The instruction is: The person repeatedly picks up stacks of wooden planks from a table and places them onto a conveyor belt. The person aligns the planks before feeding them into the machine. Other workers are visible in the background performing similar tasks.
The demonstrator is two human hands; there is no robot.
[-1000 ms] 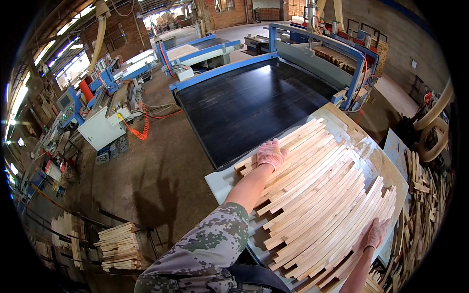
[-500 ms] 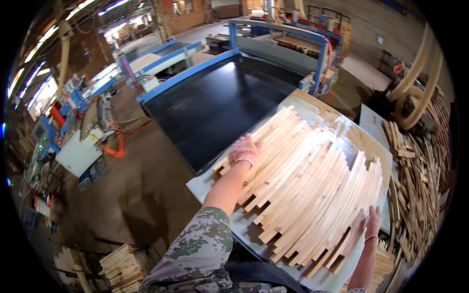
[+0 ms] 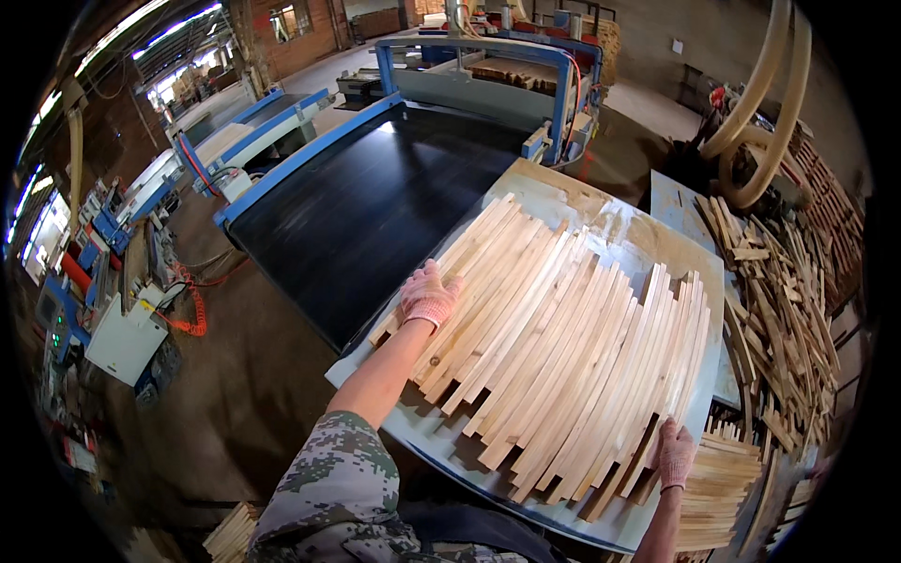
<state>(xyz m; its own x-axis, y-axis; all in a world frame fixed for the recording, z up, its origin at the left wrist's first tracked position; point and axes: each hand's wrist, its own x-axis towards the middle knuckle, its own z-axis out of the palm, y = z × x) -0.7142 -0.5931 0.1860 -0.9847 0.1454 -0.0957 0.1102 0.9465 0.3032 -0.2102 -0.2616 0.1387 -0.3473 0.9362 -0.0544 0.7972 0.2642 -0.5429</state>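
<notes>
A wide layer of pale wooden strips (image 3: 554,347) lies side by side on a light board-topped table (image 3: 619,220), their near and far ends uneven. My left hand (image 3: 430,296), in a pinkish knit glove, rests over the leftmost strips with its fingers stretched out. At the near right corner of the layer, my right hand (image 3: 676,455), gloved alike, has its fingers bent around the edge of an outer wooden strip. The underside of that hand is hidden.
A black conveyor bed (image 3: 375,206) with a blue frame (image 3: 310,155) adjoins the table's left side. Scrap wood (image 3: 774,310) is heaped at right, beside thick hoses (image 3: 765,113). Stacked strips (image 3: 718,488) stand below my right hand. A grey cabinet (image 3: 127,342) stands left.
The view has shifted, so the table sits further left in it. My right hand has gone from lying flat along the outer strip to bending around it. The left stays on the left strips.
</notes>
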